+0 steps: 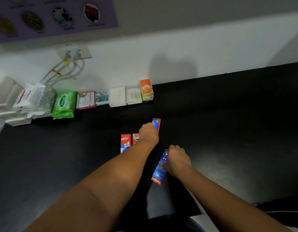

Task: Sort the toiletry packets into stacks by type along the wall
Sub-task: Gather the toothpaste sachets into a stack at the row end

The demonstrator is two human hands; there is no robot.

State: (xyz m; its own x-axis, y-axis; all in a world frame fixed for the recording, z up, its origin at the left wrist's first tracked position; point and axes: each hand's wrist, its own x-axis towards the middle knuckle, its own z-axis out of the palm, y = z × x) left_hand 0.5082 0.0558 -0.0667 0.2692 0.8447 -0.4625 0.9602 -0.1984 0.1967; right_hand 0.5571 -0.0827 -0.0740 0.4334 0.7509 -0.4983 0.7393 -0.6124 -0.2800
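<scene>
On the black counter [228, 114], my left hand [148, 133] is closed on a red and blue toothpaste box [157, 124] that points toward the wall. My right hand [177, 160] grips another blue and red Colgate box [159, 171], tilted, nearer to me. Two more red toothpaste boxes, one [125, 143] and the other [135, 138], lie just left of my left wrist. Along the wall runs a row of stacks: a green Sanicare wipes pack [64, 104], pink sachets [86, 99], Cream Silk sachets [102, 97], two white packet stacks [117, 96] [134, 96] and an orange box stack [146, 89].
White wipe packs [30, 97] and white trays [6, 97] are piled at the far left. A wall outlet [73, 51] with white cables hangs above them. A purple poster [52, 15] is on the wall. The counter's front edge [228, 208] runs near my right forearm.
</scene>
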